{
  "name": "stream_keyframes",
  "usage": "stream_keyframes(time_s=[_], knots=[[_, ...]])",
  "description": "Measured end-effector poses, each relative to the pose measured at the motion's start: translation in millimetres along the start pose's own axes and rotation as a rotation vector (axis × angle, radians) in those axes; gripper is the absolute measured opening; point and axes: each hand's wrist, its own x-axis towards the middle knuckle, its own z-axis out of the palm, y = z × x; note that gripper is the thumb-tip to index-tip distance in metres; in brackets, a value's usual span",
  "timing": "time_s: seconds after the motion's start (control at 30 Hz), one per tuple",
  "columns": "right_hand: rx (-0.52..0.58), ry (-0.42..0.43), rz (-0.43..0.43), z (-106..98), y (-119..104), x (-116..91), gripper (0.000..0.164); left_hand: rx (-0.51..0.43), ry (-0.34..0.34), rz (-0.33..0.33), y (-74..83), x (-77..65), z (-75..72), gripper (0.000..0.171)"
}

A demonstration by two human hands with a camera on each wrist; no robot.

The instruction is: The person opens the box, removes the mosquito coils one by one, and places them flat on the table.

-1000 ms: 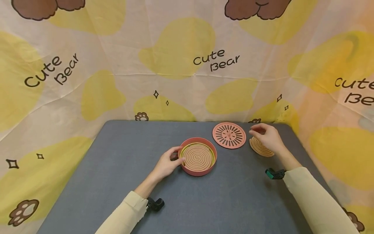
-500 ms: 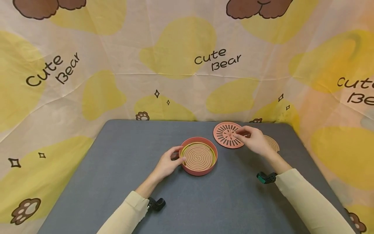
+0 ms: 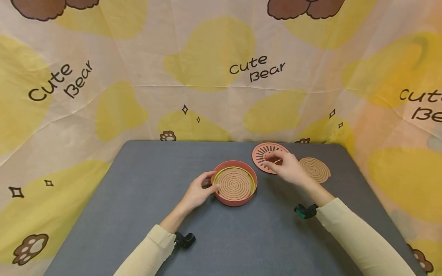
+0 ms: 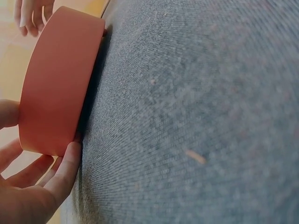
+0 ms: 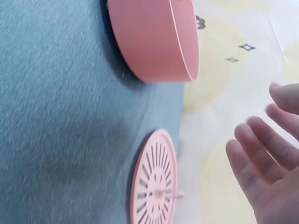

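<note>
Box (image 4: pixel 60 84) round, smooth-walled, held in left fingers (image 4: pixel 65 170); grooved coil (image 3: pixel 234 184) inside.

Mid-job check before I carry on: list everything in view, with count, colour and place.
Cloth-covered table: 1, blue-grey, foreground
Patterned cloth backdrop: 1, cream, yellow and brown, behind the table
Open round box: 1, salmon red, on the table
Flat spiral coil: 1, tan, inside the box
Thin ring: 1, yellow, around that coil
Slotted round disc: 1, pink, beyond the box, to its right
Second spiral coil: 1, tan, right of the disc
Tiny sliver: 1, tan, on the table
Wrist cameras: 2, dark, one per wrist
Sleeves: 2, cream, on both arms
Left hand: 1, bare, gripping the box's left side
Right hand: 1, bare, above the disc
</note>
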Motion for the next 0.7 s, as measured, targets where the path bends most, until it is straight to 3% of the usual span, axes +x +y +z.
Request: stream_keyframes(time_s=[0.27,0.7], knots=[[0.015,-0.023,-0.038,18,-9,10,0.023,-0.044,-0.008,0.036,-1.3,1.0,-0.3,0.052],[0.016,-0.063,-0.137,47,-16,23,0.022,-0.025,-0.004,0.015,1.9,0.3,0.8,0.052]])
